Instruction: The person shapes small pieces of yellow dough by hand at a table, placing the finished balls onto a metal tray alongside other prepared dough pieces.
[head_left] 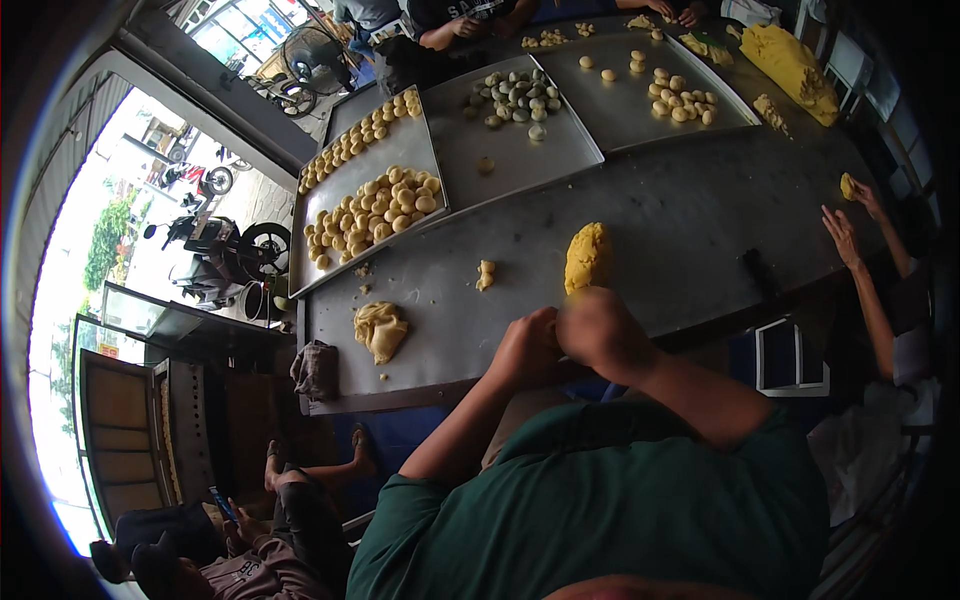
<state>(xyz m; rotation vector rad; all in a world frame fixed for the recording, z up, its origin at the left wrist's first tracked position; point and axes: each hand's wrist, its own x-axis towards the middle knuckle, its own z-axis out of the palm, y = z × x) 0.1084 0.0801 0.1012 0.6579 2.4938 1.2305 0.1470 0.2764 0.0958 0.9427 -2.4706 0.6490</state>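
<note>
Both hands are raised together over the near edge of the long grey steel worktable [700, 230]. The left hand [527, 345] and right hand [598, 330] touch each other, fingers curled inward; backs of the hands face the camera, so whether anything is pinched between them cannot be told.

The tall yellow lump of dough [587, 256] stands on the table just beyond the right hand's knuckles, apart from the fingers, not gripped. A small yellow dough scrap [485, 274] lies to its left. A flatter, folded pale-yellow dough piece [380, 330] lies further left, near the table corner.

Behind: a steel tray of round yellow dough balls [375, 200], a second tray with greenish-grey balls [515, 95], a third tray with scattered yellow balls [670, 95].

At the right edge another person's hand [842, 237] rests open on the table, their other hand holding a small yellow piece [848, 186].
</note>
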